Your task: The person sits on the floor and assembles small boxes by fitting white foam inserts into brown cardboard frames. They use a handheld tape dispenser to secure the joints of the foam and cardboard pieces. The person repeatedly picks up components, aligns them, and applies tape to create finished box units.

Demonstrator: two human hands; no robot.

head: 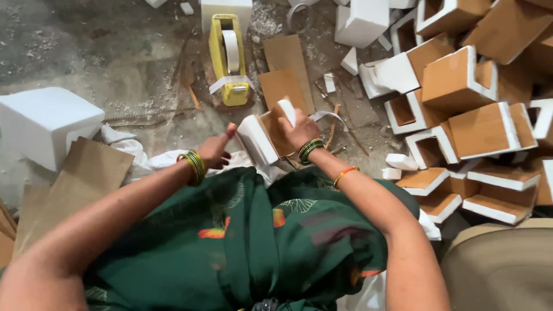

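Observation:
A U-shaped white foam piece lined with brown cardboard (266, 135) sits just above my lap, gripped from both sides. My left hand (218, 148) holds its left end, thumb raised. My right hand (298, 131) grips the right end, fingers over a white tape strip (324, 116) that trails off to the right. Both wrists wear green and gold bangles. A yellow tape dispenser (228, 57) with a white roll stands on the floor beyond the piece.
A heap of finished foam-and-cardboard pieces (466, 86) fills the right side. A white foam block (43, 124) and brown cardboard sheets (86, 173) lie at the left. Loose cardboard rectangles (285, 69), foam scraps and crumbs litter the grey concrete floor (103, 46).

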